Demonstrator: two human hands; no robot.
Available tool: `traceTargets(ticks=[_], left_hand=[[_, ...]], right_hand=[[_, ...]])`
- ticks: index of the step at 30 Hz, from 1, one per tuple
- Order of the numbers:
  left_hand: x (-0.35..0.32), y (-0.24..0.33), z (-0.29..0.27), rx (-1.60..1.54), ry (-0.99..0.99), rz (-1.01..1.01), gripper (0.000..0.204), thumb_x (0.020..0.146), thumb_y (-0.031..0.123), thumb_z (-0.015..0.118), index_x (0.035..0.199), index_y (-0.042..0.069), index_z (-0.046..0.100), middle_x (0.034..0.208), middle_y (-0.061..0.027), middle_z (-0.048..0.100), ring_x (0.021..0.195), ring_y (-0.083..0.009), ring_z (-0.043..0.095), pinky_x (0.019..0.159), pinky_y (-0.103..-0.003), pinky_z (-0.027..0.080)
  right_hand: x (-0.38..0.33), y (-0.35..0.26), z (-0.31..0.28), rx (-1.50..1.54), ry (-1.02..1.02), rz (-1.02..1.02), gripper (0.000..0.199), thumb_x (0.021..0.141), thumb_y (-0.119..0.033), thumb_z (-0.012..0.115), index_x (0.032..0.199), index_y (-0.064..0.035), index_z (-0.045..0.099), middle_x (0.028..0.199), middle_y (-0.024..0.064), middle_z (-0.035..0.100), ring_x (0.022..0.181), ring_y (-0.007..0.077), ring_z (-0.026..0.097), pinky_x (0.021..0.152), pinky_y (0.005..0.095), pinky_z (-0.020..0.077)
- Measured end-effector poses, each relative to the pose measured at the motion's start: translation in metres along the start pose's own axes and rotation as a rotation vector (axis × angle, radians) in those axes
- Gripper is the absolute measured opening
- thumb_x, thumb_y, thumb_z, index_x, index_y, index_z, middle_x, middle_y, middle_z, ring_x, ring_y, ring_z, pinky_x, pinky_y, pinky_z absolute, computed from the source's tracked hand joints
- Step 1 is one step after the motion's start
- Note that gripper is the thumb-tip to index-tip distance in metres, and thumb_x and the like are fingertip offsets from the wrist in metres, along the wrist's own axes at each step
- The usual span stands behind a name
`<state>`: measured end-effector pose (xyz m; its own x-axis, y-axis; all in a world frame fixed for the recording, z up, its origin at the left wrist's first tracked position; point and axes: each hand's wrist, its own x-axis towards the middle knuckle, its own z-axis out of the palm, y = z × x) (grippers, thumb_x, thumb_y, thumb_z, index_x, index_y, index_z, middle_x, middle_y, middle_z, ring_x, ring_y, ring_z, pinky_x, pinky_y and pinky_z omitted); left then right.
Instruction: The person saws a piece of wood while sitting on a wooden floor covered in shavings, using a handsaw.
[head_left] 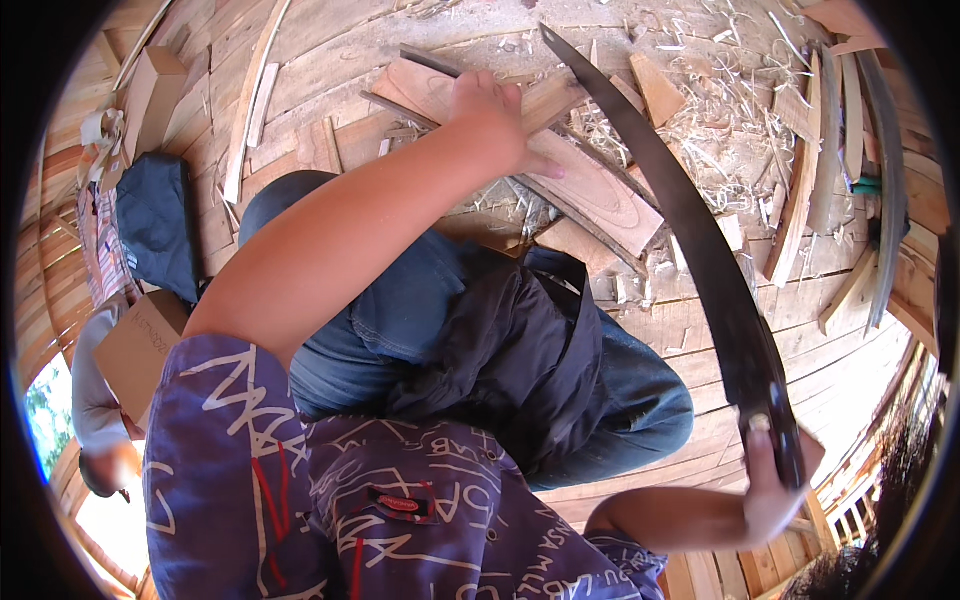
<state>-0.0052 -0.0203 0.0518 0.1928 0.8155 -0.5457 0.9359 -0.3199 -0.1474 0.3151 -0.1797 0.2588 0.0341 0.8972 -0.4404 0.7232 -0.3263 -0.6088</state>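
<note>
In the head view, the left hand (495,125), upper centre of the frame, is curled around a short wooden block (555,100) with its thumb spread down over a flat plank (612,198). The right hand (772,505), lower right, is closed around the grip of a long dark blade (694,230), which arcs up to the top centre. Pale shavings (740,160) litter the floor (690,345) at upper right; a dark bag (160,225) lies at left.

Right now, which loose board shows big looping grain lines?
The slanting pale board by your left hand; its nested, curving grain sets it apart from the plainer wedge-shaped piece right of the long dark blade.
</note>
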Motion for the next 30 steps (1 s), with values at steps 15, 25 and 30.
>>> traceTargets(ticks=[15,25,30], left_hand=[[0.005,-0.011,0.006,0.066,-0.084,-0.086,0.118,0.059,0.093,0.043,0.131,-0.001,0.048,0.119,-0.0029,0.055,0.110,-0.0205,0.045,0.090,-0.031,0.031],[0.009,0.003,-0.006,0.093,-0.062,-0.003,0.110,0.066,0.088,0.042,0.120,-0.007,0.055,0.112,-0.0100,0.057,0.105,-0.0240,0.048,0.089,-0.033,0.032],[-0.004,-0.012,0.002,0.057,-0.073,-0.057,0.111,0.064,0.089,0.043,0.124,-0.004,0.052,0.113,-0.0073,0.056,0.105,-0.0221,0.047,0.089,-0.032,0.032]], right_hand=[[0.007,-0.018,-0.011,-0.120,-0.039,-0.120,0.025,0.084,-0.020,0.066,0.077,0.0031,0.060,0.052,0.0003,0.044,0.046,0.0082,0.038,0.044,0.0262,0.0268],[0.064,-0.041,0.048,0.046,-0.028,-0.047,0.022,0.079,-0.009,0.071,0.068,0.0009,0.055,0.052,-0.0020,0.043,0.051,0.0055,0.035,0.045,0.0251,0.0262],[0.019,-0.044,-0.011,-0.255,-0.171,0.039,0.031,0.083,-0.023,0.067,0.094,0.0054,0.063,0.057,0.0046,0.054,0.053,0.0115,0.051,0.048,0.0267,0.0363]])
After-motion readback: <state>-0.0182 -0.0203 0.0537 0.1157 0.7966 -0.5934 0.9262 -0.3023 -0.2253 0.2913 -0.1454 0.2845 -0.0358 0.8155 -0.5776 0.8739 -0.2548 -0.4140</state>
